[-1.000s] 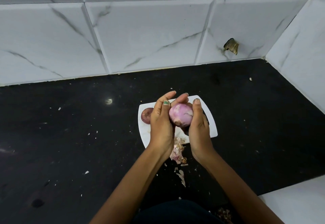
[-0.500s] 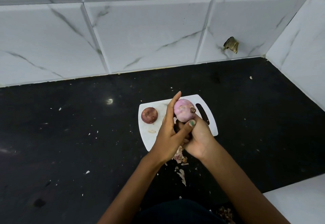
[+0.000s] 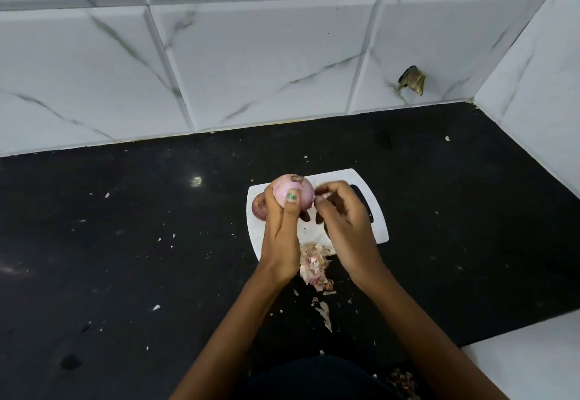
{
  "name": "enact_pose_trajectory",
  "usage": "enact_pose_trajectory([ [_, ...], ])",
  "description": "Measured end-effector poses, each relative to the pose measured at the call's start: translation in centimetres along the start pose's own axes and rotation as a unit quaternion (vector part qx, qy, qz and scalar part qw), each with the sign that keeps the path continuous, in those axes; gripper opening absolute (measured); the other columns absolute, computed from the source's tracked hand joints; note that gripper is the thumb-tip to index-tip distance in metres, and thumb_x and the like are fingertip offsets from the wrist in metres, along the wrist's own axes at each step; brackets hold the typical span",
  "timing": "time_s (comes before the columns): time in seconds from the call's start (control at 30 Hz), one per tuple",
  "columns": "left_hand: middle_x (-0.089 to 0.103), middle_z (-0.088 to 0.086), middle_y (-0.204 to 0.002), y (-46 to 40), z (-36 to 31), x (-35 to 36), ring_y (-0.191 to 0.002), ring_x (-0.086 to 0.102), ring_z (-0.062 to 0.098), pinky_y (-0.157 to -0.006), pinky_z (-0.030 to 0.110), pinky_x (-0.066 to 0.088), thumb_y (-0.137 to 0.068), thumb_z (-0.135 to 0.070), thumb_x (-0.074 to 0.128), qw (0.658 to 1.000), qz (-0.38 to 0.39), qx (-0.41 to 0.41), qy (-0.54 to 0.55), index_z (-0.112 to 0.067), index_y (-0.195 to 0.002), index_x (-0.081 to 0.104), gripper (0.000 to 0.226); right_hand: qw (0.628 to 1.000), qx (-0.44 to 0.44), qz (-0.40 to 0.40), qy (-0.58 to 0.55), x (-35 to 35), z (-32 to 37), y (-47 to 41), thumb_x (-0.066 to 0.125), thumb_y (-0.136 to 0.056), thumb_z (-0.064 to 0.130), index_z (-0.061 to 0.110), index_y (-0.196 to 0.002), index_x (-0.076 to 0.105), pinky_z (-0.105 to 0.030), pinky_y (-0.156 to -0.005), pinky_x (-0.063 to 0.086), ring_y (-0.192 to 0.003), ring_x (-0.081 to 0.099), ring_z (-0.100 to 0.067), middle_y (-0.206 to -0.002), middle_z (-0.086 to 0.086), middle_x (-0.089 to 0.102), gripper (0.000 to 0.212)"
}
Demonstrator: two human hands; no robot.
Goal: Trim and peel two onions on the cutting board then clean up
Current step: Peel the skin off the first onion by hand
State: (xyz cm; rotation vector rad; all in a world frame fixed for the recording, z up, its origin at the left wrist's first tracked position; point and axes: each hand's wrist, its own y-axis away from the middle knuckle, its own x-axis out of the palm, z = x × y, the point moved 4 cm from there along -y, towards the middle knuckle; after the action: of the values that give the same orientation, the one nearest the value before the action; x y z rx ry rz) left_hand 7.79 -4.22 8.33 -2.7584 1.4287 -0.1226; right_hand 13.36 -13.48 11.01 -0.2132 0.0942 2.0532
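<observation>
My left hand [image 3: 281,236] grips a pale pink, mostly peeled onion [image 3: 298,191] above the white cutting board [image 3: 376,211], thumb across its front. My right hand [image 3: 343,220] is just right of the onion with fingers curled, pinching a small strip of skin [image 3: 321,195] at its side. A second, dark red onion [image 3: 259,206] sits on the board's left part, half hidden behind my left hand. A pile of peeled skins [image 3: 314,266] lies at the board's near edge.
The black counter [image 3: 125,242] is dotted with small skin flakes. White marble-pattern tiled walls [image 3: 251,54] close the back and right. More peel scraps [image 3: 323,311] lie nearer to me, and a white surface [image 3: 527,359] is at the lower right.
My left hand has shifted its grip, thumb now over the onion's front. My right hand came out from under the onion and moved to its right side, pinching skin.
</observation>
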Motion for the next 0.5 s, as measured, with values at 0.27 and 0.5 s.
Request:
enact_pose_trajectory([
  [0.27,0.069,0.002,-0.106,-0.6,-0.6,-0.8,-0.106,0.064,0.009,-0.100,0.025,0.047,-0.104,-0.044,0.009,0.997,-0.029,-0.064,0.028,-0.028,-0.097,0.061,0.055,0.989,-0.107,0.077,0.069,0.5,0.9,-0.1,0.067,-0.081,0.031,0.024,-0.128,0.054,-0.025,-0.072,0.054,-0.083,0.062,-0.016,-0.098,0.002,0.063,0.049],
  [0.5,0.061,0.005,-0.070,-1.0,-0.6,-1.3,-0.063,0.057,0.011,-0.059,0.031,0.046,-0.107,-0.034,0.021,0.994,-0.099,-0.023,-0.027,-0.009,-0.080,0.061,0.053,0.992,-0.025,0.120,-0.028,1.2,0.1,0.1,0.060,-0.084,0.038,0.025,-0.114,0.059,-0.014,-0.068,0.047,-0.083,0.063,-0.001,-0.094,0.015,0.067,0.033],
])
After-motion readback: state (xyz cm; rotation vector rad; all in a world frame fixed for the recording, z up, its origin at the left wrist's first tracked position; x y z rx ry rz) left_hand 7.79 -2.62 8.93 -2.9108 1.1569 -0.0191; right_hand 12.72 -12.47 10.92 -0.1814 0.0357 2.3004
